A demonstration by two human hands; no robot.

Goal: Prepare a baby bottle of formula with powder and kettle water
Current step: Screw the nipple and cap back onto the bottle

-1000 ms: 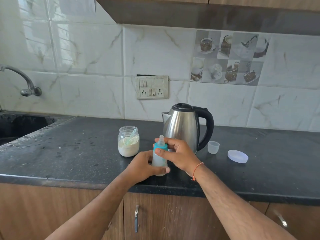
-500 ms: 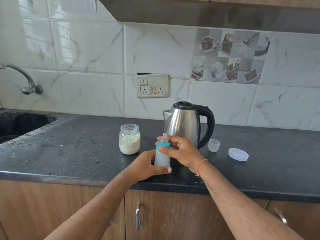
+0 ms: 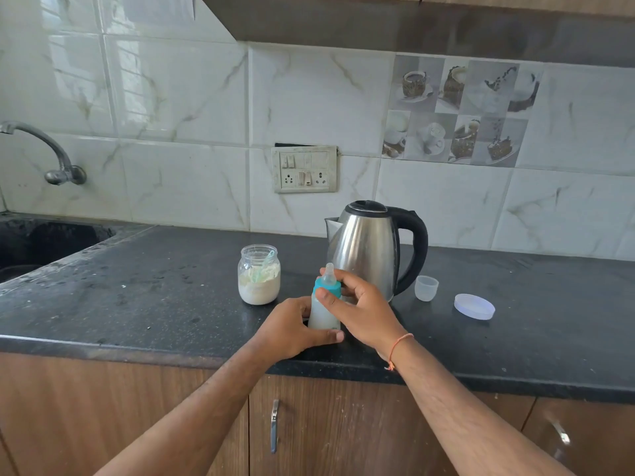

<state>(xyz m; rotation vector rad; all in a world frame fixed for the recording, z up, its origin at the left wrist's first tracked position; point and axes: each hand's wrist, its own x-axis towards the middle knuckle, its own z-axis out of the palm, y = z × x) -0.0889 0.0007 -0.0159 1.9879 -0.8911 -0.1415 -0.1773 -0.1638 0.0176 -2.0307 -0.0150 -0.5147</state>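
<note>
A small baby bottle [image 3: 322, 312] with milky liquid, a teal collar and a clear teat stands on the dark counter [image 3: 137, 297] near its front edge. My left hand [image 3: 292, 329] grips the bottle's lower body. My right hand [image 3: 357, 304] curls its fingers and thumb round the teal collar at the top. Just behind stands a steel kettle [image 3: 369, 249] with a black handle and closed lid. To the left is an open glass jar [image 3: 259, 274] of white powder with a pale green scoop inside.
A small clear cap [image 3: 426, 287] and a round translucent lid [image 3: 474, 306] lie right of the kettle. A sink [image 3: 41, 242] and tap [image 3: 44, 149] are at the far left. A wall socket plate [image 3: 304, 169] sits above the counter. Cabinet doors with handles are below.
Both hands stay on the bottle. My right hand's fingers have shifted slightly round the collar. The view has drifted a little.
</note>
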